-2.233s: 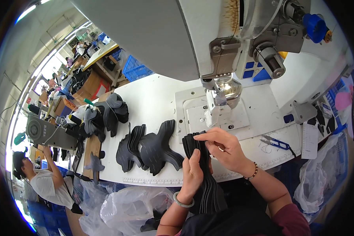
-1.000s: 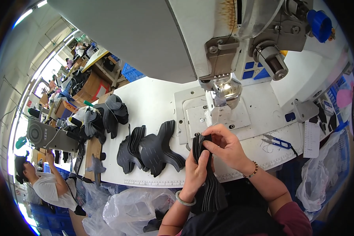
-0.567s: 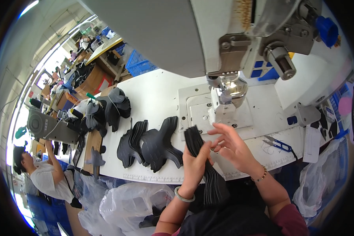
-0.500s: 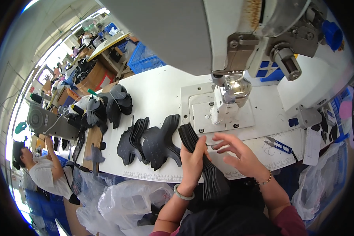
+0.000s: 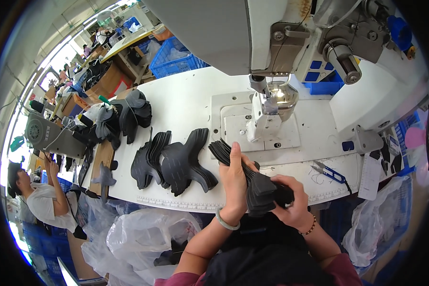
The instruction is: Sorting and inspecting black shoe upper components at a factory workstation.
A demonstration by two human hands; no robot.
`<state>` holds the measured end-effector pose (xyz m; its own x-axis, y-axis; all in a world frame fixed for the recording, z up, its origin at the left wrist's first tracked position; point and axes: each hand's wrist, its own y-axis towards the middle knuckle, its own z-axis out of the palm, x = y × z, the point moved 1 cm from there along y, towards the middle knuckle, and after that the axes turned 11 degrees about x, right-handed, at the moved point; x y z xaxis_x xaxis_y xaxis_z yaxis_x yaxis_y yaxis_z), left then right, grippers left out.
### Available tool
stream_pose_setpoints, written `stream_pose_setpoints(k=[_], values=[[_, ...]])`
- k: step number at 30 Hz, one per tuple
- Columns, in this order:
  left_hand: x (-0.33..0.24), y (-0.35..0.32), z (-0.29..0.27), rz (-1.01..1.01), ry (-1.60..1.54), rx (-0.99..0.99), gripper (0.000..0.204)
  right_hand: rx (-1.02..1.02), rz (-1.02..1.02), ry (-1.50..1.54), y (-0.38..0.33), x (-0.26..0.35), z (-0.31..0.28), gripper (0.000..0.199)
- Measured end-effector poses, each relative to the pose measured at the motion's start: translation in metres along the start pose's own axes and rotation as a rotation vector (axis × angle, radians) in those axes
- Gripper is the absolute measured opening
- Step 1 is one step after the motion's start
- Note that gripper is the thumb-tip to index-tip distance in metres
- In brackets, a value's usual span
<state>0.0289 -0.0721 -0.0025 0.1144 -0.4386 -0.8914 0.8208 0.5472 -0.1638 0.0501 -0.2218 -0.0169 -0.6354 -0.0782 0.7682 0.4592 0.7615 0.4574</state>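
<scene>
My left hand (image 5: 235, 188) is wrapped around a stack of black cut pieces (image 5: 261, 189), thumb on top, above the front edge of the table. At the stack's right end, my right hand (image 5: 291, 202) is closed round its edge. The pieces fan out in layers toward the machine. To the left on the table lie two more stacks of dark, curved cut pieces, a nearer one (image 5: 178, 169) and one beside it (image 5: 145, 167). Beyond my hands stands a white sewing machine, its post (image 5: 264, 119) rising from the bed.
Blue thread snips (image 5: 332, 172) lie at the right among thread scraps. Tied bundles of dark pieces (image 5: 135, 114) sit at the far left. Blue crates (image 5: 176, 59) stand behind; plastic bags (image 5: 145, 233) hang below the table edge. A co-worker (image 5: 52, 200) sits at the left.
My right hand has moved from open beside the stack to gripping its right end. The stack has been tilted, and the view has shifted slightly.
</scene>
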Motion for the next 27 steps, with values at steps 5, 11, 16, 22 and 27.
stream_pose_setpoints(k=[5,11,16,22,27], values=[[-0.001,-0.016,-0.008,-0.072,-0.217,0.208,0.028,-0.238,0.459,0.444,0.009,0.007,-0.029,0.050],[0.004,-0.056,-0.030,-0.447,-0.007,0.537,0.039,-0.016,0.603,0.791,0.019,-0.017,-0.070,0.043],[0.022,-0.079,-0.033,-0.619,-0.059,0.543,0.038,0.138,0.811,0.971,0.017,-0.029,-0.052,0.052],[0.041,-0.076,-0.031,-0.464,-0.082,0.433,0.042,0.059,0.568,0.804,0.020,-0.030,-0.021,0.073],[-0.008,-0.086,-0.039,-0.521,0.502,0.770,0.031,0.127,0.641,0.665,0.027,-0.047,-0.041,0.069]])
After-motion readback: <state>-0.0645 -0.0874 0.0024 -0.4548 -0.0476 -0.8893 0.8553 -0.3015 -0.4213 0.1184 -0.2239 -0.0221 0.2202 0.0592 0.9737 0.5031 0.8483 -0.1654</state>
